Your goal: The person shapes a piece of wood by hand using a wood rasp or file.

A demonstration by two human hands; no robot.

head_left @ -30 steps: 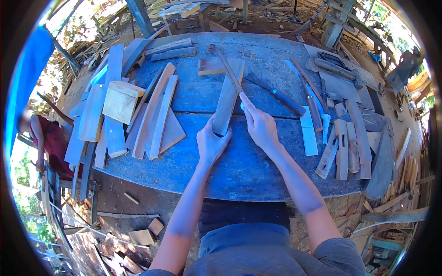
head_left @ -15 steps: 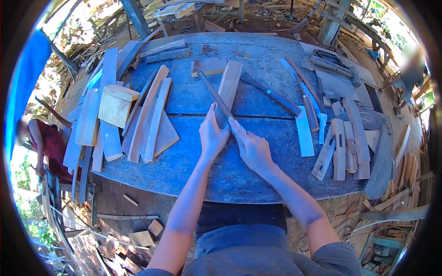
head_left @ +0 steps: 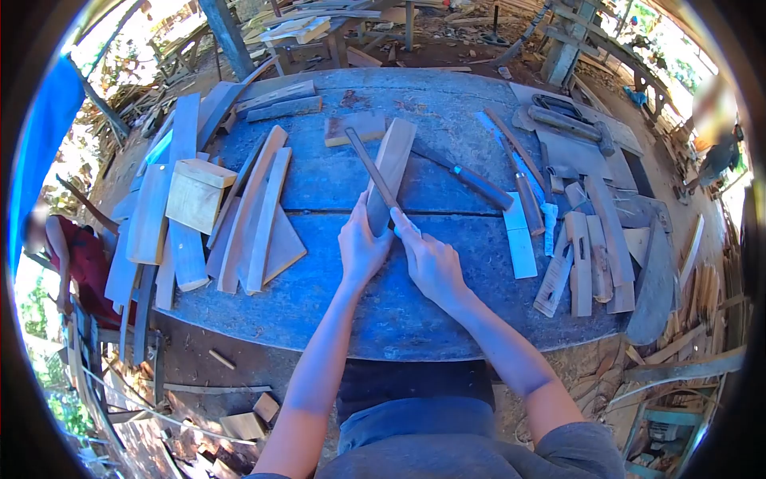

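Observation:
My left hand (head_left: 363, 247) is closed around the lower end of a wooden block (head_left: 395, 156), which slants away from me on the blue table. Closed on the near end of a long, thin, flat file (head_left: 369, 166) is my right hand (head_left: 435, 267). The file lies slantwise across the block, its far tip pointing up and left past the block's edge. My right fingertips are close beside my left hand. Beyond the block is a flat piece of wood (head_left: 355, 128). A dark-handled tool (head_left: 483, 189) lies right of the block, partly hidden behind it.
Wooden pieces (head_left: 259, 215) are stacked on the table's left. On the right lie a white-bladed saw (head_left: 523, 239), a hammer (head_left: 574, 128) and several slotted blocks (head_left: 580, 263). One person (head_left: 84, 259) is at the far left, another (head_left: 718, 152) at the far right.
The whole view has shifted slightly, so the table sits lower in it. The file has moved a little away from me relative to the block. Both hands keep their grip.

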